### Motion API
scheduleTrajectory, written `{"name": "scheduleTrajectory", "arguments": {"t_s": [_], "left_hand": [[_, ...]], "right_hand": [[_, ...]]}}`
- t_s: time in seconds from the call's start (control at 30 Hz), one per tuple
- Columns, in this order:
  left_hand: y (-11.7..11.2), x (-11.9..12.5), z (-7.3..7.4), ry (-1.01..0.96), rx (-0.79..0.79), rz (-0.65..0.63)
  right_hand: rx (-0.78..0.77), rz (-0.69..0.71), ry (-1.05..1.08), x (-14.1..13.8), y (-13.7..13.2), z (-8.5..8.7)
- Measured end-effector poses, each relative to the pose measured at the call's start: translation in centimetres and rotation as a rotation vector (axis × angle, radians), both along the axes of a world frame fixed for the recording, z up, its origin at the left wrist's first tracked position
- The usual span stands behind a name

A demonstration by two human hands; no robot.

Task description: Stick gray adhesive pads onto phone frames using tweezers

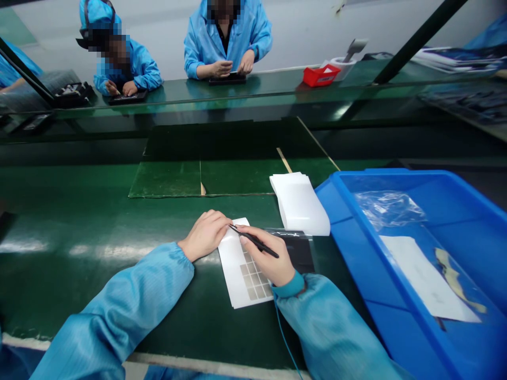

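Note:
A white sheet with rows of grey square stickers (253, 282) lies on the green work surface before me. My left hand (208, 232) is at the sheet's upper left edge, its fingers bent together and closed on that edge; the thumb is hidden. Black tweezers (259, 244) are pinched in my right hand (273, 258), which hovers over the sheet and covers part of the sticker rows. The tweezers' tip points left and meets the fingertips of my left hand. Beneath and right of my right hand lies a dark flat piece in clear film (299, 248).
A stack of white sheets (301, 203) lies beyond my right hand. At the right stands a blue bin (348, 232) holding clear plastic, white paper and a yellowish strip. A green board (170, 177) lies ahead. Across the bench, two people work beside a red box (319, 76).

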State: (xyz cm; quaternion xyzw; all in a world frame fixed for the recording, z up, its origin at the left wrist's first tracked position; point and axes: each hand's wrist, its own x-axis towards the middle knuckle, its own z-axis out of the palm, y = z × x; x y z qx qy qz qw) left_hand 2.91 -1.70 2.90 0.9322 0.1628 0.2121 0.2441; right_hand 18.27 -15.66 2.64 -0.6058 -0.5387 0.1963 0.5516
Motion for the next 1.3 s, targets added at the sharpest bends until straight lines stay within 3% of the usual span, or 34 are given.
{"name": "scheduleTrajectory", "arguments": {"t_s": [1.3], "left_hand": [[0.09, -0.27, 0.17, -0.038, -0.028, -0.009]], "right_hand": [[-0.039, -0.012, -0.006, 0.07, -0.09, 0.19]]}}
